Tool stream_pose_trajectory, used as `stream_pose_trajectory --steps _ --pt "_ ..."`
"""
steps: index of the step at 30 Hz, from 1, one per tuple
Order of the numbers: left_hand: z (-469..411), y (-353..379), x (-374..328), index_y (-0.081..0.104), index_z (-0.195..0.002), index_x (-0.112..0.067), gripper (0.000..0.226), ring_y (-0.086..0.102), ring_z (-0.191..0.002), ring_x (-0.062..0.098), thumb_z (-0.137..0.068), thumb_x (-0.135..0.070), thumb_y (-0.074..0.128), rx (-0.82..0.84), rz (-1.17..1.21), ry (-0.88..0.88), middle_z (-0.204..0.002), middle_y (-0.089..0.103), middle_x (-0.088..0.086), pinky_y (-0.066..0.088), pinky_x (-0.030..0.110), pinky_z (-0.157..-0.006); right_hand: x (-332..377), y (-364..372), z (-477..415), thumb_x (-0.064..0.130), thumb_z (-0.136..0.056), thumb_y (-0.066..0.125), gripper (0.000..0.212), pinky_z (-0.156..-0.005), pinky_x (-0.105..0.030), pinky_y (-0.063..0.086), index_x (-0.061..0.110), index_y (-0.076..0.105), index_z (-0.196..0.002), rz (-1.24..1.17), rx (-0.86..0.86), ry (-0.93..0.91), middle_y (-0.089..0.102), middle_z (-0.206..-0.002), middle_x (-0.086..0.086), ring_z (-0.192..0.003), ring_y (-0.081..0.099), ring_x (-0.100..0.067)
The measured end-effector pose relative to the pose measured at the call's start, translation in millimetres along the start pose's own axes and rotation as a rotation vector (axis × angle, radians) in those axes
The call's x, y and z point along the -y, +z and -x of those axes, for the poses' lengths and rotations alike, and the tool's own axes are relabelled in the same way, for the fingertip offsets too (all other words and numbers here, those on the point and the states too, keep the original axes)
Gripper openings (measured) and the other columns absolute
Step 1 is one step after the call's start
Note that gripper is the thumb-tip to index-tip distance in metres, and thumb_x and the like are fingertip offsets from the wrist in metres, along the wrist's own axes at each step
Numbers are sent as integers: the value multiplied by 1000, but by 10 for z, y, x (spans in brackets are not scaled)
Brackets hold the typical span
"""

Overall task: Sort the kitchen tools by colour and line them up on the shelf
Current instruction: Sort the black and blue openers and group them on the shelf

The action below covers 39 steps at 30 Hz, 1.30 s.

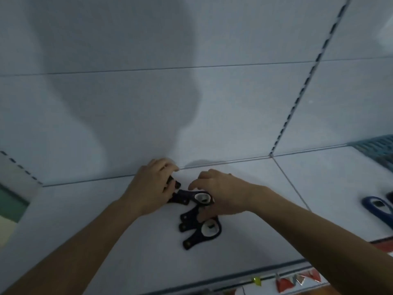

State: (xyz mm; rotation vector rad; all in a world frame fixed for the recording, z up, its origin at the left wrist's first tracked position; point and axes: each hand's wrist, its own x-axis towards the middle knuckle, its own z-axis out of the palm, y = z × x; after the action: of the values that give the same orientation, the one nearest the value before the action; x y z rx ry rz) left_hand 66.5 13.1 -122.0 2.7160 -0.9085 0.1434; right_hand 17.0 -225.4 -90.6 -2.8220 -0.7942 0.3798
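"Status?"
"The black tools (200, 231) lie bunched on the shelf (106, 220). The left hand (153, 184) has its fingers gripping one. The right hand (221, 194) covers another, grasp unclear."
"Risk?"
"Overlapping handles. Lifting one may drag its neighbours crooked."

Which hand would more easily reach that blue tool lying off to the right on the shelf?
Probably the right hand: the blue tool lies on its side of the shelf, while the left hand is farther off, gripping a black tool.

Dim bluish light; big soft shadow on the shelf (127, 92) at eleven o'clock; edges bowed, perhaps blurred.
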Motion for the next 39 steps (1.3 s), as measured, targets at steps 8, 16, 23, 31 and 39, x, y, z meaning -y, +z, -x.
stream_pose_trajectory --steps 8,16,23,31,39 --pt "367 165 206 61 -131 -27 46 45 -132 17 -97 -44 35 52 96 -71 -140 50 -11 44 45 -101 178 100 -40 57 -65 87 98 -99 -40 46 29 40 -146 29 122 97 48 -128 2 -115 45 -22" --pt "513 367 298 66 -127 -32 45 51 -126 17 -92 -50 44 -88 198 -82 -135 52 -12 42 42 -99 282 143 21 24 -84 80 53 -91 -31 48 21 56 -131 -187 63 217 56 -116 0 -107 55 -17" --pt "513 373 311 60 -118 -30 48 40 -129 14 -84 -61 48 -65 238 -94 -138 47 -11 34 39 -101 414 240 67 31 -91 73 43 -97 -37 49 22 54 -128 -93 24 307 50 -120 -2 -109 47 -19" --pt "578 272 311 58 -110 -33 17 62 -83 3 -95 -41 56 -191 468 -96 -93 64 -14 51 44 -89 414 279 68 26 -88 76 48 -89 -23 48 30 50 -128 -264 -24 336 49 -119 4 -104 53 -14" --pt "589 179 315 69 -96 -30 24 69 -78 8 -89 -7 74 -374 789 -297 -83 72 -15 51 19 -69 547 475 92 2 -97 62 21 -73 -23 53 15 64 -113 -1326 -579 420 72 -98 -2 -82 68 -9"
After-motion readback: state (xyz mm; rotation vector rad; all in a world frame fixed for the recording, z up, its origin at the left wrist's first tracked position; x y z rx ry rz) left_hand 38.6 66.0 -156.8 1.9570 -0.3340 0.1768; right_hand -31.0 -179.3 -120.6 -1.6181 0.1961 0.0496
